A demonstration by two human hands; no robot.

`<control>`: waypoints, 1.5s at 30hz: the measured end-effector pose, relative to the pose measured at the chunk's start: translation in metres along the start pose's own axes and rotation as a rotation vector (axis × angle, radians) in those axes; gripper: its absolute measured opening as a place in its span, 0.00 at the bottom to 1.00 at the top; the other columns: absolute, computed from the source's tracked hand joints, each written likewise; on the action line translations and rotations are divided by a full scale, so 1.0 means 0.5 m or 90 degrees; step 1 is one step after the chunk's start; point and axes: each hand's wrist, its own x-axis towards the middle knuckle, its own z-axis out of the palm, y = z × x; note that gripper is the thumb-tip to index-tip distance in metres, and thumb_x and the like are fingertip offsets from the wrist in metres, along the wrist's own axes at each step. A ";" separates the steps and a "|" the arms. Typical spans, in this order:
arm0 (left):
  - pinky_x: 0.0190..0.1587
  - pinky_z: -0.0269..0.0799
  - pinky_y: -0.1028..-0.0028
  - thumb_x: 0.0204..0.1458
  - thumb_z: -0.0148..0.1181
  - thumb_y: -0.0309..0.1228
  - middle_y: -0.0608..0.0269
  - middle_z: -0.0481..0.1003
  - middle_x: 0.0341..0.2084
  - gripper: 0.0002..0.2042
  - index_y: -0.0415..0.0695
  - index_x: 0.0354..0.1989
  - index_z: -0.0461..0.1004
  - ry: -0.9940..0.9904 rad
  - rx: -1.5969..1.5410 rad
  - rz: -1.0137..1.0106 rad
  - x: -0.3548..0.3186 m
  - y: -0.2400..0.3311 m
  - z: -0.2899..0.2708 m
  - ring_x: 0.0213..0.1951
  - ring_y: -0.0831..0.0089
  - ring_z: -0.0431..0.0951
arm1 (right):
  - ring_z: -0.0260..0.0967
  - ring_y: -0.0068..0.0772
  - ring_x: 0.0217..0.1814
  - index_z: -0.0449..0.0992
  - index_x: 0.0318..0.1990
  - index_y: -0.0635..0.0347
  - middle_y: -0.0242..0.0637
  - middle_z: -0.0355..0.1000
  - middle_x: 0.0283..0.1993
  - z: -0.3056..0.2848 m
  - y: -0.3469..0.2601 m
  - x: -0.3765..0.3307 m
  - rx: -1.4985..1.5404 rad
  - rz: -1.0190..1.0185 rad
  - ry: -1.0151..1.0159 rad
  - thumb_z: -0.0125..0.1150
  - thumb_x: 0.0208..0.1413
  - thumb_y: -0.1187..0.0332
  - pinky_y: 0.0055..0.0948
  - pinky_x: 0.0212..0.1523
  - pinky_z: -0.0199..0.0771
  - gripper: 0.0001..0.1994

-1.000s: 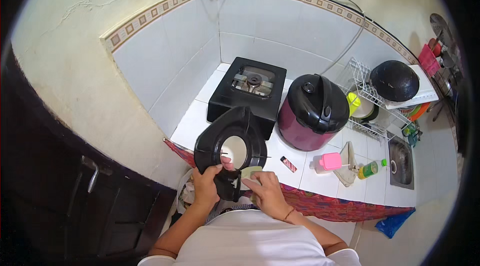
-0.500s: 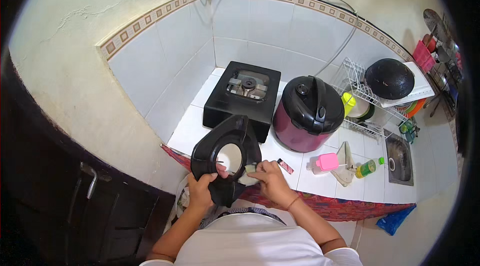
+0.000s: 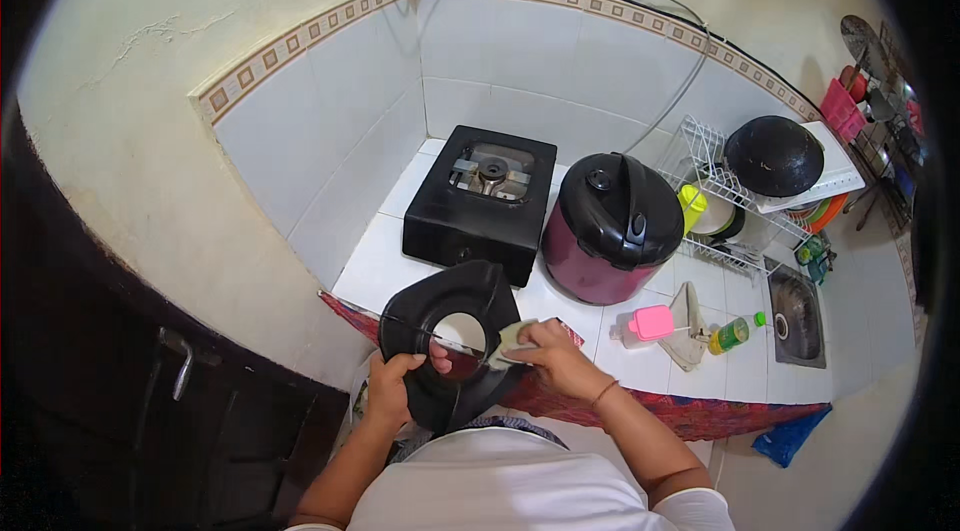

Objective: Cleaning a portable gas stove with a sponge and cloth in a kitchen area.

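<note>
Left hand (image 3: 395, 386) grips the black stove cover (image 3: 450, 341) at its seven o'clock rim; right hand (image 3: 550, 356) presses a soft sponge (image 3: 510, 339) at three o'clock. Stiff, likely light, possibly slippery.

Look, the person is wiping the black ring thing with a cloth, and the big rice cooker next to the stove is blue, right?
Not quite. The rice cooker is dark red with a black lid, not blue; the head view shows it. The rest holds: it stands beside the stove, the left hand holds the black ring, and the right hand presses a pale cloth against it.
</note>
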 end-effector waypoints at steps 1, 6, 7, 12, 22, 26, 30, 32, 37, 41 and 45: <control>0.40 0.77 0.65 0.42 0.48 0.23 0.50 0.77 0.29 0.15 0.29 0.38 0.73 0.003 -0.001 0.003 -0.001 0.002 -0.004 0.32 0.62 0.79 | 0.61 0.37 0.46 0.80 0.43 0.50 0.36 0.66 0.43 -0.018 0.012 -0.010 0.083 0.008 -0.016 0.53 0.38 0.83 0.29 0.50 0.61 0.23; 0.41 0.78 0.62 0.40 0.47 0.24 0.47 0.76 0.32 0.19 0.28 0.42 0.70 -0.097 -0.046 -0.048 0.019 0.015 -0.029 0.34 0.59 0.79 | 0.68 0.29 0.51 0.69 0.54 0.61 0.35 0.69 0.50 -0.045 0.116 -0.077 0.851 0.377 0.234 0.49 0.48 0.80 0.30 0.55 0.67 0.22; 0.42 0.78 0.61 0.39 0.47 0.25 0.47 0.76 0.33 0.20 0.28 0.44 0.70 -0.112 -0.064 -0.074 0.022 0.019 -0.030 0.35 0.58 0.79 | 0.68 0.29 0.51 0.69 0.54 0.61 0.35 0.69 0.50 -0.049 0.103 -0.068 0.853 0.376 0.236 0.49 0.48 0.80 0.30 0.55 0.67 0.22; 0.50 0.73 0.57 0.42 0.47 0.30 0.41 0.75 0.38 0.23 0.27 0.47 0.68 -0.250 -0.152 -0.176 0.061 0.008 -0.032 0.41 0.52 0.78 | 0.68 0.30 0.55 0.62 0.60 0.67 0.39 0.68 0.56 0.015 0.064 -0.026 1.153 0.437 0.230 0.54 0.57 0.67 0.30 0.57 0.66 0.24; 0.61 0.55 0.65 0.56 0.54 0.47 0.44 0.52 0.64 0.40 0.36 0.68 0.41 0.095 0.194 0.143 0.072 0.042 -0.013 0.63 0.62 0.57 | 0.69 0.30 0.48 0.68 0.53 0.65 0.37 0.71 0.47 -0.061 -0.128 0.038 0.567 0.151 0.226 0.60 0.43 0.76 0.27 0.51 0.66 0.25; 0.59 0.59 0.53 0.55 0.50 0.55 0.45 0.67 0.53 0.33 0.40 0.59 0.59 -0.063 -0.154 -0.145 0.022 0.089 0.029 0.59 0.57 0.65 | 0.68 0.42 0.46 0.71 0.52 0.58 0.41 0.70 0.47 -0.017 -0.138 0.054 0.007 -0.208 0.211 0.64 0.41 0.72 0.35 0.45 0.68 0.25; 0.56 0.67 0.53 0.58 0.49 0.46 0.40 0.69 0.51 0.27 0.35 0.56 0.62 -0.007 -0.251 -0.197 0.003 0.075 -0.008 0.53 0.53 0.71 | 0.66 0.38 0.45 0.73 0.50 0.54 0.38 0.69 0.48 0.020 -0.141 0.046 -0.015 -0.316 0.086 0.67 0.40 0.66 0.34 0.43 0.67 0.25; 0.57 0.66 0.53 0.58 0.49 0.43 0.39 0.67 0.53 0.27 0.31 0.57 0.60 -0.072 -0.294 -0.226 0.001 0.046 -0.042 0.55 0.52 0.70 | 0.67 0.37 0.42 0.74 0.47 0.55 0.37 0.69 0.45 0.029 -0.110 0.049 0.178 -0.305 -0.026 0.69 0.38 0.65 0.32 0.41 0.69 0.23; 0.61 0.60 0.53 0.58 0.45 0.53 0.41 0.63 0.58 0.35 0.34 0.62 0.55 -0.189 -0.273 -0.224 -0.017 0.025 -0.047 0.60 0.52 0.63 | 0.68 0.28 0.42 0.68 0.49 0.62 0.36 0.69 0.42 0.015 -0.097 0.082 0.648 0.198 0.140 0.59 0.48 0.76 0.25 0.44 0.69 0.19; 0.62 0.59 0.52 0.57 0.45 0.55 0.44 0.64 0.57 0.35 0.38 0.63 0.55 -0.248 -0.237 -0.204 -0.020 0.017 -0.025 0.60 0.53 0.64 | 0.65 0.37 0.50 0.70 0.49 0.60 0.40 0.68 0.49 -0.018 -0.154 0.142 0.154 -0.178 0.195 0.50 0.45 0.78 0.36 0.54 0.63 0.20; 0.49 0.75 0.68 0.61 0.39 0.52 0.55 0.72 0.48 0.28 0.40 0.58 0.63 -0.328 -0.269 -0.292 -0.012 0.001 -0.041 0.47 0.67 0.76 | 0.64 0.38 0.52 0.75 0.44 0.50 0.33 0.68 0.49 0.030 -0.187 0.115 -0.007 -0.506 -0.040 0.58 0.41 0.73 0.40 0.50 0.58 0.18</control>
